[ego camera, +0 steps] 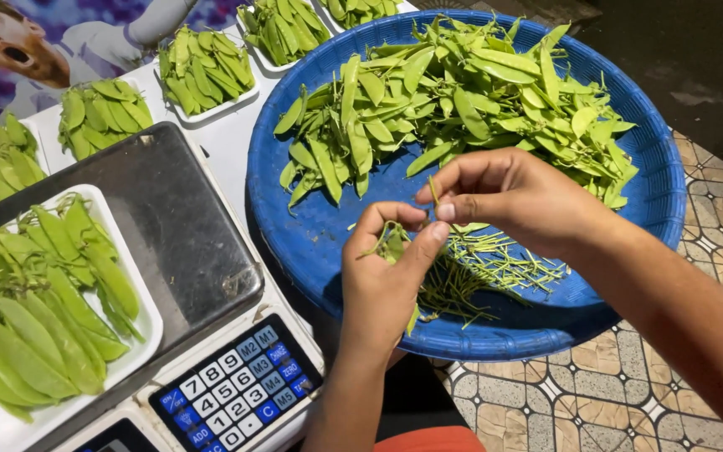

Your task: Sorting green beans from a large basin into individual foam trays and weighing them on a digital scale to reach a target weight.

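Left hand point(382, 280): positioned at the 6 o'clock rim of the blue basket point(654, 167), palm toward the camera. The thumb and index fingers point(428, 243) are closed in a pinch on a single snow pea pod point(391, 243), which sits inside the curl of the hand; most of the pod is hidden by the fingers.

Right hand point(516, 197): positioned over the centre of the basket, at 2 o'clock from the left hand. Its thumb and index finger are closed on a thin green string point(433, 191) that stands up between the fingertips. The remaining fingers are folded loosely. The fingertips of the two hands are just beside each other.

Basket contents: a heap of whole snow peas point(462, 100) fills the 12 o'clock half. A loose pile of stripped strings and stem ends point(487, 272) lies at 5 o'clock, under the right hand and beside the left.

Surroundings: a weighing scale point(177, 226) with a steel platform stands on the table at 9 o'clock from the basket; its blue and white keypad point(240, 385) faces the camera at 7 o'clock. A white foam tray point(131, 351) filled with pods rests on the platform. Further filled trays point(202, 71) stand on the table at 11 o'clock. A patterned tile floor point(612, 393) shows at 5 o'clock.
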